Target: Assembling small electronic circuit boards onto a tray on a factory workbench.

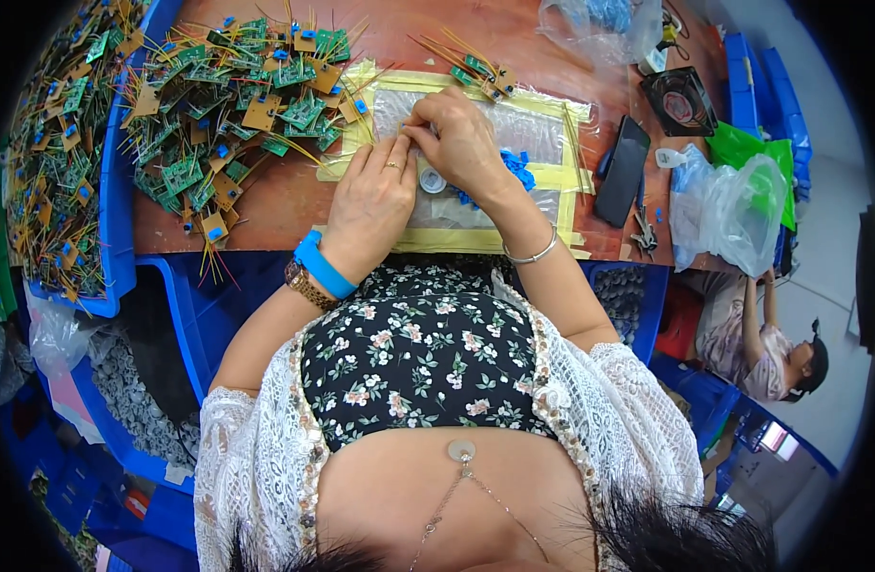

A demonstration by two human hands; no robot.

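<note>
My left hand point(374, 191) and my right hand point(461, 141) meet over a taped, plastic-covered work area point(523, 124) on the table. The fingertips of both are pinched close together, and whatever lies between them is too small or hidden to name. Just beside the hands sits a small round white container point(432, 180). Right of it, partly behind my right wrist, is a little heap of blue parts point(516, 170). A small group of green and brown circuit boards with wires point(475, 71) lies beyond my right hand.
A large pile of wired circuit boards point(256, 95) covers the table's left side, beside a blue bin point(121, 191) full of more. On the right lie a black phone point(623, 172), keys point(644, 229), a small fan point(680, 100) and plastic bags point(733, 210). Another person point(757, 343) is at far right.
</note>
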